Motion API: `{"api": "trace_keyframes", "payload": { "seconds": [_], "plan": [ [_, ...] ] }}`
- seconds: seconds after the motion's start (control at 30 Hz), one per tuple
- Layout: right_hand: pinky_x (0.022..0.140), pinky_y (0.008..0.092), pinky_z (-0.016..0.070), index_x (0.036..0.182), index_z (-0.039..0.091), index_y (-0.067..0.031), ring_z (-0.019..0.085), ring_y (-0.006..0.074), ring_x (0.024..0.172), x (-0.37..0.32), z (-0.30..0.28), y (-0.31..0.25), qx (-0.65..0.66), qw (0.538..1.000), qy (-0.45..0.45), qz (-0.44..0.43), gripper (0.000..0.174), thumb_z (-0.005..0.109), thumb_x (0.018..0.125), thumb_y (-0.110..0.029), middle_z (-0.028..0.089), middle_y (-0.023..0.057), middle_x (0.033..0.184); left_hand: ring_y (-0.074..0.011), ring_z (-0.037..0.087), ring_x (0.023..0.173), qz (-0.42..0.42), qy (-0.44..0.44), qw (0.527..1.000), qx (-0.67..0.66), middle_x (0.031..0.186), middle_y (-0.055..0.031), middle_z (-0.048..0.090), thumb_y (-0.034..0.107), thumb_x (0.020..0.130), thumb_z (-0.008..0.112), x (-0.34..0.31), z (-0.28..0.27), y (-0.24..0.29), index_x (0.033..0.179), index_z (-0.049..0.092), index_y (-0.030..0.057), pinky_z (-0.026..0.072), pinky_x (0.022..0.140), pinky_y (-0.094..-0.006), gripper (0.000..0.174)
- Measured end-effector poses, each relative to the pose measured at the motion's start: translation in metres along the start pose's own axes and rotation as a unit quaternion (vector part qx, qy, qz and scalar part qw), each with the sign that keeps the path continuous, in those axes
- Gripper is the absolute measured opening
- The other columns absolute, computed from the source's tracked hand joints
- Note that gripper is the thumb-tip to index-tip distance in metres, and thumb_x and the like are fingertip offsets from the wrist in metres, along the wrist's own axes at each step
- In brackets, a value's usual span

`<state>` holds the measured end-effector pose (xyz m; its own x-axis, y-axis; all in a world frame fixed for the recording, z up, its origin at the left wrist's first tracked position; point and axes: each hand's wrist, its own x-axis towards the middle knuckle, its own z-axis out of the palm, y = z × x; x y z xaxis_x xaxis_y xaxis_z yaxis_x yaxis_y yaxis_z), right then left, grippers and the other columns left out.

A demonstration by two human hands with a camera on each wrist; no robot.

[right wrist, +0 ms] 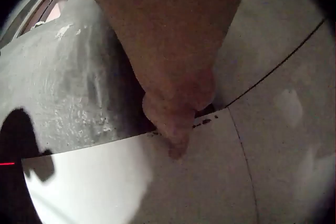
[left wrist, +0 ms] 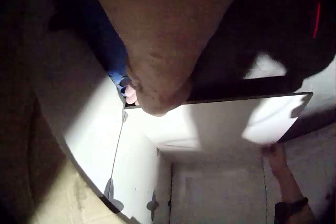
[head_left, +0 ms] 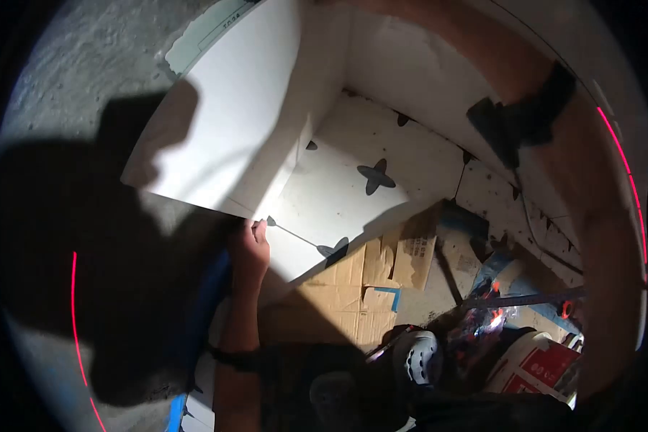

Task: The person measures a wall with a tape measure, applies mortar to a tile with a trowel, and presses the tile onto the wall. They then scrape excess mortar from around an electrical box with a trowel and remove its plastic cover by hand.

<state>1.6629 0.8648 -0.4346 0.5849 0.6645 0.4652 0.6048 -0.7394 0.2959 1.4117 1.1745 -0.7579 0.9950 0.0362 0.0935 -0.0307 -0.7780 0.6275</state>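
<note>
A large white panel (head_left: 223,108) stands against a white tiled corner with dark petal shapes (head_left: 376,177). My left hand (head_left: 253,245) grips the panel's lower corner; in the left wrist view, fingertips of the left hand (left wrist: 157,98) curl over its edge. At the other end, my right hand (right wrist: 176,124) pinches the panel's edge (right wrist: 105,144), with a fingertip on the white face. The left wrist view shows the right hand (left wrist: 274,155) at the panel's far end. In the head view the top border cuts off most of that hand.
Flattened cardboard (head_left: 338,288) covers part of the floor. Beside it lie a grey clog-like shoe (head_left: 419,356), a plastic bag (head_left: 479,320) and a white-and-red bucket (head_left: 536,363). Rough grey concrete (head_left: 86,79) lies beyond the panel, under a dark shadow.
</note>
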Motion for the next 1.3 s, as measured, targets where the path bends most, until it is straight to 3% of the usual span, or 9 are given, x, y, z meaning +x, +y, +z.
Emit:
{"api": "trace_keyframes", "payload": {
  "seconds": [0.07, 0.13, 0.17, 0.23, 0.3, 0.53, 0.77, 1.0, 1.3],
  "plan": [
    [0.091, 0.0513, 0.0518, 0.124, 0.064, -0.0043, 0.064, 0.0383, 0.109, -0.013, 0.006, -0.021, 0.046, 0.992, 0.041, 0.108, 0.054, 0.080, 0.075, -0.021, 0.067, 0.0242, 0.115, -0.0434, 0.065, 0.096, 0.100, 0.118, 0.983, 0.098, 0.105, -0.0267, 0.067, 0.012, 0.095, 0.066, 0.001, 0.014, -0.003, 0.113, 0.064, -0.0044, 0.0525, 0.081, -0.0452, 0.024],
    [0.092, 0.0461, 0.0549, 0.131, 0.059, -0.0075, 0.066, 0.0387, 0.106, -0.030, 0.021, -0.043, 0.094, 0.967, 0.087, 0.221, 0.057, 0.075, 0.077, -0.010, 0.064, 0.0261, 0.119, -0.0425, 0.065, 0.101, 0.044, 0.102, 0.993, 0.042, 0.109, -0.0268, 0.067, 0.011, 0.095, 0.067, 0.002, 0.025, -0.009, 0.116, 0.064, -0.0038, 0.0523, 0.087, -0.0442, 0.026],
    [0.092, 0.0456, 0.0564, 0.135, 0.056, -0.0074, 0.061, 0.0427, 0.115, -0.037, 0.026, -0.060, 0.107, 0.946, 0.191, 0.238, 0.061, 0.075, 0.076, -0.008, 0.053, 0.0269, 0.132, -0.0418, 0.065, 0.102, 0.040, 0.092, 0.995, 0.027, 0.112, -0.0262, 0.067, 0.011, 0.095, 0.067, 0.000, 0.023, -0.003, 0.119, 0.063, -0.0037, 0.0526, 0.089, -0.0430, 0.028],
    [0.092, 0.0495, 0.0535, 0.141, 0.049, -0.0109, 0.060, 0.0448, 0.113, -0.040, 0.030, -0.066, 0.171, 0.938, 0.187, 0.236, 0.070, 0.073, 0.076, -0.009, 0.047, 0.0323, 0.137, -0.0379, 0.066, 0.108, 0.007, 0.082, 0.994, 0.066, 0.118, -0.0248, 0.066, 0.005, 0.097, 0.064, -0.008, 0.026, 0.000, 0.125, 0.060, -0.0048, 0.0523, 0.094, -0.0401, 0.030],
    [0.100, 0.0482, 0.0532, 0.144, 0.048, -0.0116, 0.055, 0.0468, 0.121, -0.036, 0.016, -0.087, 0.227, 0.918, 0.157, 0.283, 0.072, 0.066, 0.075, 0.002, 0.033, 0.0296, 0.145, -0.0335, 0.064, 0.115, -0.029, 0.144, 0.983, -0.107, 0.122, -0.0252, 0.064, -0.002, 0.096, 0.061, -0.003, 0.039, 0.008, 0.130, 0.056, -0.0061, 0.0508, 0.098, -0.0388, 0.035],
    [0.095, 0.0470, 0.0568, 0.142, 0.049, -0.0114, 0.058, 0.0471, 0.117, -0.026, 0.015, -0.100, 0.258, 0.909, 0.177, 0.276, 0.070, 0.066, 0.076, 0.001, 0.033, 0.0299, 0.145, -0.0357, 0.065, 0.112, -0.021, 0.151, 0.983, -0.105, 0.121, -0.0253, 0.065, -0.003, 0.093, 0.064, -0.003, 0.049, -0.017, 0.125, 0.060, -0.0072, 0.0511, 0.097, -0.0410, 0.034],
    [0.095, 0.0479, 0.0534, 0.138, 0.052, -0.0075, 0.061, 0.0453, 0.110, -0.020, 0.018, -0.099, 0.275, 0.908, 0.178, 0.263, 0.053, 0.065, 0.087, -0.008, 0.037, 0.0320, 0.143, -0.0409, 0.067, 0.103, -0.006, 0.193, 0.981, -0.037, 0.111, -0.0270, 0.068, 0.002, 0.093, 0.066, -0.005, 0.052, -0.014, 0.119, 0.063, -0.0067, 0.0536, 0.091, -0.0426, 0.028],
    [0.098, 0.0478, 0.0529, 0.150, 0.034, -0.0052, 0.058, 0.0459, 0.118, -0.036, 0.034, -0.106, 0.343, 0.886, 0.122, 0.287, 0.073, 0.068, 0.086, -0.016, 0.031, 0.0302, 0.149, -0.0431, 0.067, 0.101, -0.026, 0.200, 0.978, -0.048, 0.109, -0.0263, 0.068, 0.005, 0.092, 0.068, -0.003, 0.054, -0.011, 0.116, 0.064, -0.0053, 0.0536, 0.087, -0.0428, 0.027],
    [0.109, 0.0484, 0.0442, 0.153, 0.025, 0.0035, 0.046, 0.0471, 0.134, -0.130, 0.173, -0.155, 0.456, 0.803, 0.005, 0.385, 0.086, 0.063, 0.094, -0.046, 0.032, 0.0315, 0.151, -0.0367, 0.071, 0.098, 0.047, 0.216, 0.975, 0.005, 0.106, -0.0257, 0.071, 0.009, 0.096, 0.067, 0.000, 0.049, -0.011, 0.117, 0.064, -0.0056, 0.0545, 0.083, -0.0414, 0.026]
  ]
}}
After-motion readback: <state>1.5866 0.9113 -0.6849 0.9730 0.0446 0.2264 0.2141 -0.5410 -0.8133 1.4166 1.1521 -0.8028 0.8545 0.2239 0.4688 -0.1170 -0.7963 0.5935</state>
